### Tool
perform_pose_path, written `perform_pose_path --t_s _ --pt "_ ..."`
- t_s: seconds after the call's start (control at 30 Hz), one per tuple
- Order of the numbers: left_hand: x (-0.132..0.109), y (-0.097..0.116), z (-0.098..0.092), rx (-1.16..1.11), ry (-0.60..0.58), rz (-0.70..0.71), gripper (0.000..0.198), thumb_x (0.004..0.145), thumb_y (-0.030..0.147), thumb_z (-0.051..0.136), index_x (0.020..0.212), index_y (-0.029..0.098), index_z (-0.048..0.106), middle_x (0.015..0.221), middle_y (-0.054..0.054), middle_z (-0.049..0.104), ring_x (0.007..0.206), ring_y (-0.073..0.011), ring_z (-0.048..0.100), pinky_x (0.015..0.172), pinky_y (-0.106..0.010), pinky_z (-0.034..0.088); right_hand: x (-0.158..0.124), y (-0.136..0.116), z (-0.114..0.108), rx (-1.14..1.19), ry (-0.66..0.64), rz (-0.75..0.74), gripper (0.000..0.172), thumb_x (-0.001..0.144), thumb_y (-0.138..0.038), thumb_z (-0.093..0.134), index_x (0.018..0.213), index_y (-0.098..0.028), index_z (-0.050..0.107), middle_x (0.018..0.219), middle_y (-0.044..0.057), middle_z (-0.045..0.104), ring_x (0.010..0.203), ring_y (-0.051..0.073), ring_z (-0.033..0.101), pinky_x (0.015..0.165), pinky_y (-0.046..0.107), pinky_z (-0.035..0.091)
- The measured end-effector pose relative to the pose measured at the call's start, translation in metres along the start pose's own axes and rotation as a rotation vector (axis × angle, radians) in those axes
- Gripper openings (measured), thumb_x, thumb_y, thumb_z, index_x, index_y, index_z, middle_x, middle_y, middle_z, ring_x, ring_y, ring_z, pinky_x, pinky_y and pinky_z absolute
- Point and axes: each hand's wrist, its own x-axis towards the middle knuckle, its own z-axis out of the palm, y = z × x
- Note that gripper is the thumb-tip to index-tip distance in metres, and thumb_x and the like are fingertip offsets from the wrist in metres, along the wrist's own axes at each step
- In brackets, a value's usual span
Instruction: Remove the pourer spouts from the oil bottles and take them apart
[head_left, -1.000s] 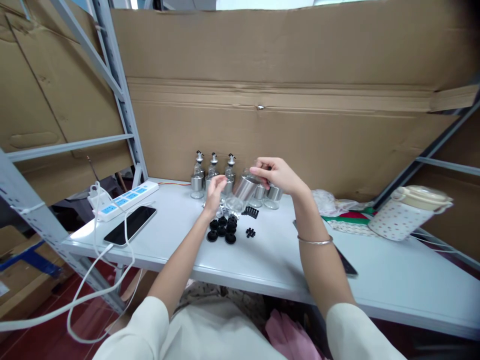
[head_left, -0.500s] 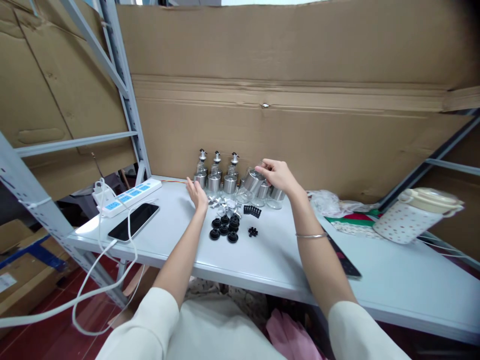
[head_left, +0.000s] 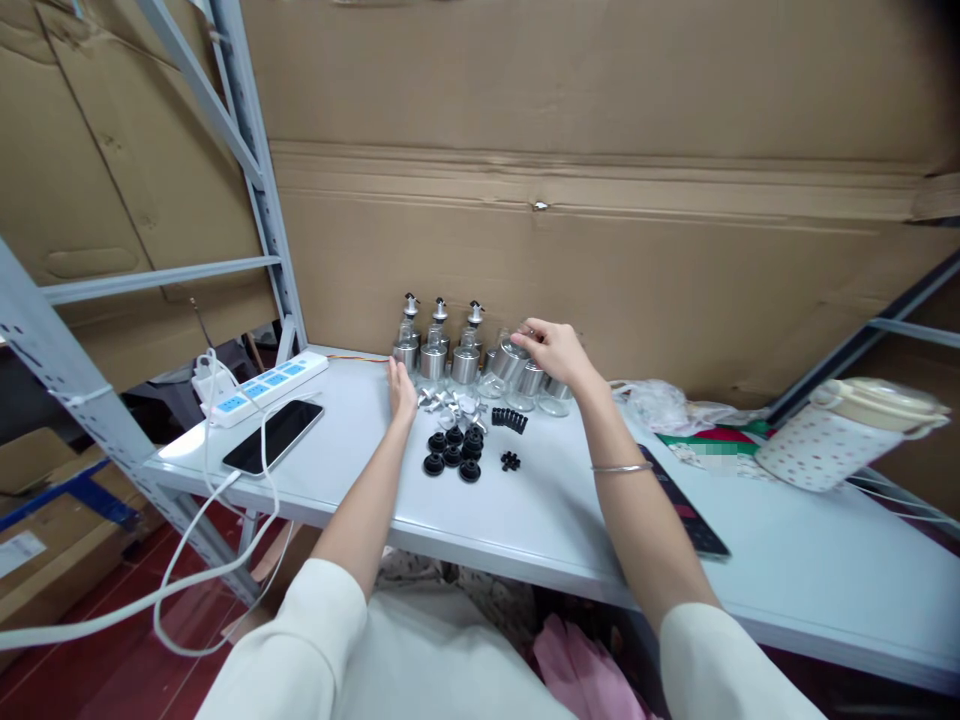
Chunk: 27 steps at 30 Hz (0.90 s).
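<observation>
My right hand (head_left: 555, 350) grips the neck of a glass bottle with a silver metal sleeve (head_left: 507, 362), which leans toward the right at the right part of a bottle group. My left hand (head_left: 403, 392) is upright with fingers stretched, beside the leftmost front bottle (head_left: 406, 354); whether it touches it I cannot tell. Other sleeved bottles (head_left: 465, 365) stand in rows between my hands. Several at the back carry silver-and-black pourer tops (head_left: 475, 312). In front lie silver pourer parts (head_left: 455, 405), black ridged stoppers (head_left: 452, 455), a row of black caps (head_left: 510, 419) and small black pieces (head_left: 510, 461).
On the left lie a white power strip (head_left: 266, 388), a phone (head_left: 276, 437) and white cables (head_left: 217, 580). A dark tablet-like panel (head_left: 694, 515), a plastic bag (head_left: 660, 405) and a dotted container (head_left: 814, 440) are on the right. Cardboard (head_left: 600, 270) walls the back.
My left hand has moved slightly right and turned more upright beside the bottles. My right hand keeps its hold on the tilted bottle. The whole view has shifted a little.
</observation>
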Motion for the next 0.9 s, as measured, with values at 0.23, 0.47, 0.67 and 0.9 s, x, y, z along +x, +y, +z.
perform_pose_path --t_s 0.23,0.47,0.67,0.9 --pt "0.001 0.001 0.003 -0.014 -0.024 0.002 0.053 0.096 0.035 0.018 0.145 0.015 0.025 0.154 -0.003 0.020 0.142 -0.0117 0.016 0.118 -0.027 0.012 -0.001 0.008 0.012 -0.184 -0.016 0.038 0.025 0.083 -0.040 0.052 0.076 -0.020 0.063 0.063 0.001 0.061 0.059 0.014 0.050 0.055 0.022 0.030" --pt "0.002 0.002 0.004 -0.021 -0.025 0.008 0.052 0.096 0.036 0.019 0.145 0.019 0.025 0.154 -0.001 0.020 0.142 -0.0122 0.016 0.118 -0.029 0.012 -0.002 0.007 0.035 -0.407 -0.021 0.173 0.029 0.087 -0.047 0.048 0.092 -0.025 0.066 0.079 0.005 0.071 0.075 0.021 0.062 0.056 0.025 0.028" --pt "0.002 0.001 0.004 -0.021 -0.034 0.009 0.054 0.096 0.038 0.020 0.145 0.018 0.025 0.154 -0.002 0.019 0.143 -0.0131 0.014 0.118 -0.029 0.012 -0.003 0.001 0.047 -0.470 -0.019 0.214 0.031 0.090 -0.047 0.044 0.095 -0.026 0.065 0.085 0.007 0.073 0.077 0.023 0.064 0.059 0.026 0.032" --pt "0.000 0.004 0.003 -0.012 -0.038 0.006 0.055 0.096 0.039 0.019 0.146 0.017 0.024 0.155 -0.003 0.018 0.143 -0.0130 0.013 0.118 -0.028 0.011 -0.004 0.006 0.056 -0.474 -0.033 0.238 0.028 0.090 -0.047 0.046 0.096 -0.027 0.064 0.090 0.006 0.073 0.080 0.023 0.065 0.062 0.027 0.035"
